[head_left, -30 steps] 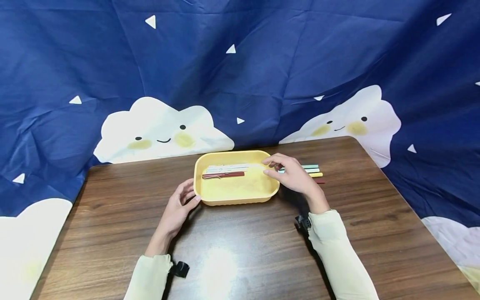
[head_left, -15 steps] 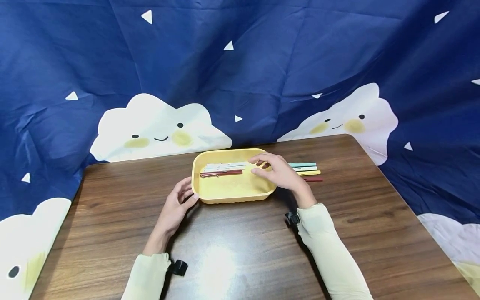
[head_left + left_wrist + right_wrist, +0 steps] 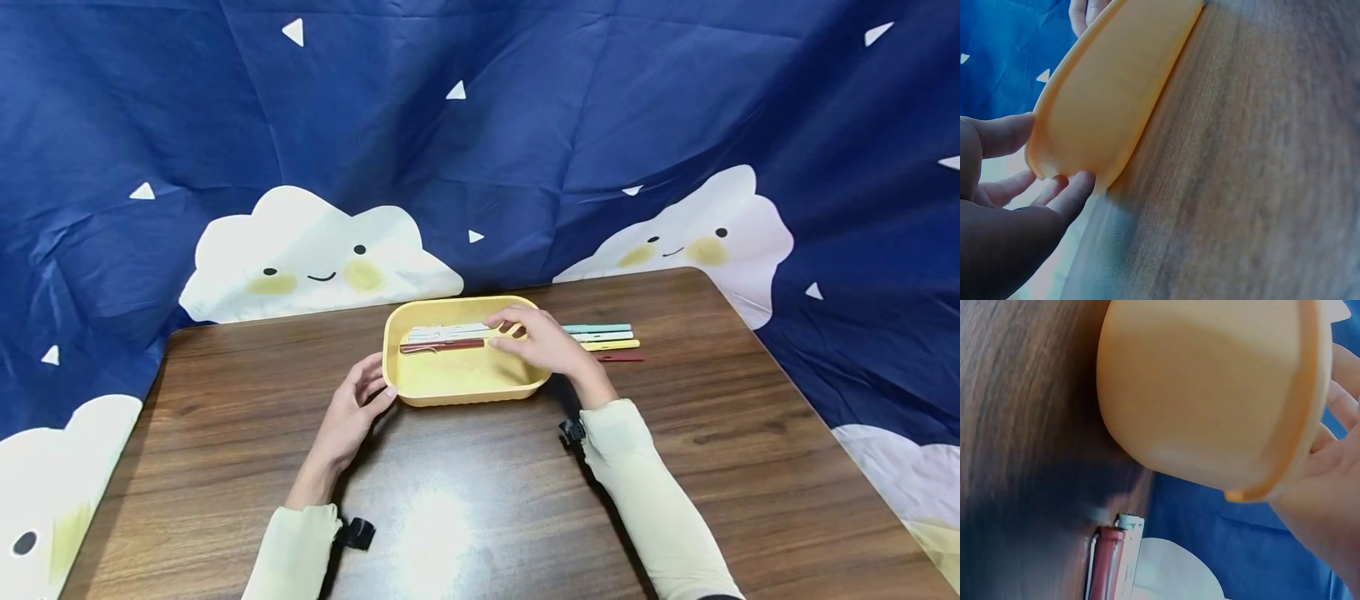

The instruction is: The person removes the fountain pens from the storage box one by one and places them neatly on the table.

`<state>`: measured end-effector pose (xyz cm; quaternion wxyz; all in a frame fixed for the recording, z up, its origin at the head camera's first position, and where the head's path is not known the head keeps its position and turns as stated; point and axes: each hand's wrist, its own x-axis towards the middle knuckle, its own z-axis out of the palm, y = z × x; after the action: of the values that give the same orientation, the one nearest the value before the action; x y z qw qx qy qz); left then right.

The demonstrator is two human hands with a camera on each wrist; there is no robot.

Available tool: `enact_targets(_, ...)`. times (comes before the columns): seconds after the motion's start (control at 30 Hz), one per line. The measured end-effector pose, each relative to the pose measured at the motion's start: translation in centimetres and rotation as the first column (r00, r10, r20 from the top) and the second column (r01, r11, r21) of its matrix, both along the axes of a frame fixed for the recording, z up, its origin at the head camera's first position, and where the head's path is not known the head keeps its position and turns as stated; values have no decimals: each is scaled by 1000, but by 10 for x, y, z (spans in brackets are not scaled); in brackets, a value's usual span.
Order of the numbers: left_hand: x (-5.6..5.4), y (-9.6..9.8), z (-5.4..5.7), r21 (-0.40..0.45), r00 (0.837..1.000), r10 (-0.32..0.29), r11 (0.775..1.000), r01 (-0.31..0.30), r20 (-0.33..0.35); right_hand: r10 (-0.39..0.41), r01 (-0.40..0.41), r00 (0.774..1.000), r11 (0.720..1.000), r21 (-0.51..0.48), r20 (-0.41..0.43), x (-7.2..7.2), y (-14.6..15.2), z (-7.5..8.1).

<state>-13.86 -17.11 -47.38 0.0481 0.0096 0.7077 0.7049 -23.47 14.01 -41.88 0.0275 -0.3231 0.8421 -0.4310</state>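
A shallow yellow plastic basket (image 3: pixel 457 398) lies on the table, with several white pens (image 3: pixel 442 332) and one dark red pen (image 3: pixel 450 345) inside. At its front left corner my left hand (image 3: pixel 352 412) grips it, thumb on the rim and bent fingers against the end wall; the left wrist view shows these fingertips (image 3: pixel 1082 181) touching the wall. Over the basket's right end reaches my right hand (image 3: pixel 547 342), fingers and thumb apart, tips close to the right ends of the pens, nothing seen between them. In the right wrist view the basket wall hides its fingertips.
Right of the basket lie a teal pen (image 3: pixel 607 327), a white pen (image 3: pixel 618 337), a yellow pen (image 3: pixel 618 344) and a dark red pen (image 3: pixel 622 357), side by side. Behind the wooden table (image 3: pixel 712 400) hangs a blue cloth (image 3: pixel 420 100) with clouds.
My right hand has moved left, from the basket's right rim to over the pens' right ends. More of the pens on the table now shows. My left hand stays at its corner.
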Motion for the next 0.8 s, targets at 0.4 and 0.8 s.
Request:
enact_targets(0.4, -2, -2, -5, 6, 1000, 1, 1000, -1, -26, -10, 10, 999, 999, 32, 30, -6, -11, -10)
enact_targets(0.8, -2, -1, -3, 16, 1000, -6, 1000, 6, -14, -19, 12, 999, 992, 127, 49, -14, -23, -13)
